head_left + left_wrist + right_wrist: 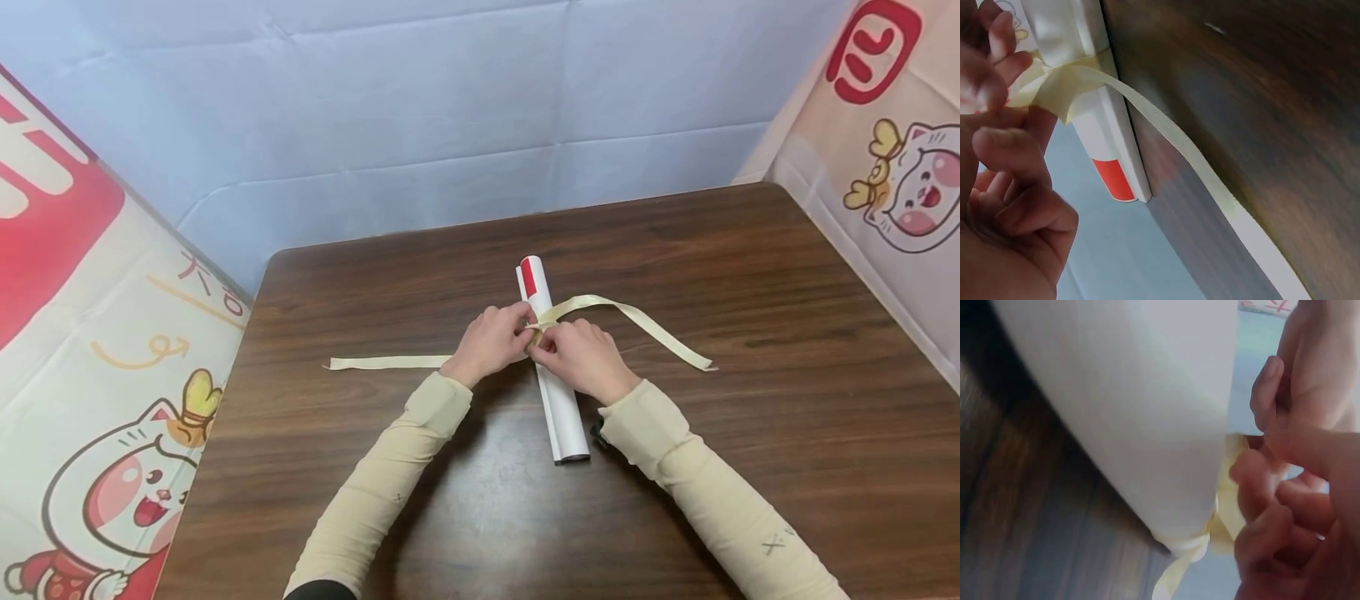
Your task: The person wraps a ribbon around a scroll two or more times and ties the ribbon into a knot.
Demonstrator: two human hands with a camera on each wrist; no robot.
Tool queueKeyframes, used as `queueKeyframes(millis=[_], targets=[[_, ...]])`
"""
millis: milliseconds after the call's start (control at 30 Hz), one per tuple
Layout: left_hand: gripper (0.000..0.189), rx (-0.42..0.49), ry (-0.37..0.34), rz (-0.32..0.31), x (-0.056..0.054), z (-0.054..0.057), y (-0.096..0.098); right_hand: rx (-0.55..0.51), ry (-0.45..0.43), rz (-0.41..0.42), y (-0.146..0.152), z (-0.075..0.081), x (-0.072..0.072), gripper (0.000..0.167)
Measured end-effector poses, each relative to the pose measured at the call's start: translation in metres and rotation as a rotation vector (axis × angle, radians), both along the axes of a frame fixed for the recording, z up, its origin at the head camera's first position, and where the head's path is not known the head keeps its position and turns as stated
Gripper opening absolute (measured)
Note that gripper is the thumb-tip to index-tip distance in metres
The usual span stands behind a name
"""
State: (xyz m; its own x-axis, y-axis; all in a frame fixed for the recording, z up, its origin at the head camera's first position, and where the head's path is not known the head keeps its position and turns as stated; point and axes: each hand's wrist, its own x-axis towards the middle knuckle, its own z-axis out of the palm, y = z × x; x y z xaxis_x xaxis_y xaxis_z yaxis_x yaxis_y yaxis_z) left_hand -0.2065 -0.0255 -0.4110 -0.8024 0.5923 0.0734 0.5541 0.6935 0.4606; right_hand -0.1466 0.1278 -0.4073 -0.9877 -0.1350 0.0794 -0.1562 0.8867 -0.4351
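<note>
A long white roll (561,408) with a red patch near its far end lies on the table, pointing away from me. A pale yellow ribbon (637,321) wraps around its middle, crossing on top. One tail curves out to the right, and the other lies straight to the left. From the left, my left hand (491,340) pinches the ribbon over the roll. My right hand (587,354) pinches it close by, from the right. In the right wrist view, the ribbon (1175,575) hugs the roll (1129,412); fingers partly hide the crossing.
The brown wood-grain table (787,333) extends on all sides of the roll. A light blue cloth backdrop (450,100) hangs behind it. Printed panels with cartoon cats stand at the left (135,467) and right sides.
</note>
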Motion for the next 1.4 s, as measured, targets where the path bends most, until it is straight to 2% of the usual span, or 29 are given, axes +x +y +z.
queueKeyframes(millis=[133,267,500,567,800,1100,1267,1400], targets=[[0.007,0.052,-0.077,0.002,-0.001,0.002,0.000,0.010,-0.039,-0.052,-0.005,-0.002,0.000,0.025],[0.007,0.078,-0.127,0.002,0.000,0.003,0.001,0.017,-0.040,-0.100,-0.008,-0.004,-0.001,0.029],[0.007,0.128,-0.236,-0.012,0.001,0.004,0.000,0.012,-0.024,-0.107,-0.008,-0.006,0.000,0.030],[0.008,0.117,-0.209,-0.017,0.001,0.004,0.001,0.009,-0.026,-0.106,-0.007,-0.006,0.001,0.026],[0.008,0.042,-0.039,-0.016,-0.001,0.003,0.002,-0.013,-0.061,-0.106,-0.004,-0.003,0.007,0.015],[0.007,-0.067,0.153,-0.053,0.000,0.002,0.002,-0.067,-0.037,-0.129,0.000,-0.001,0.013,0.012],[0.006,-0.096,0.221,-0.069,-0.001,0.001,0.003,-0.128,-0.021,-0.139,0.003,0.000,0.014,0.012],[0.005,-0.116,0.240,-0.071,-0.001,0.001,0.004,-0.180,-0.006,-0.134,0.006,0.000,0.014,0.013]])
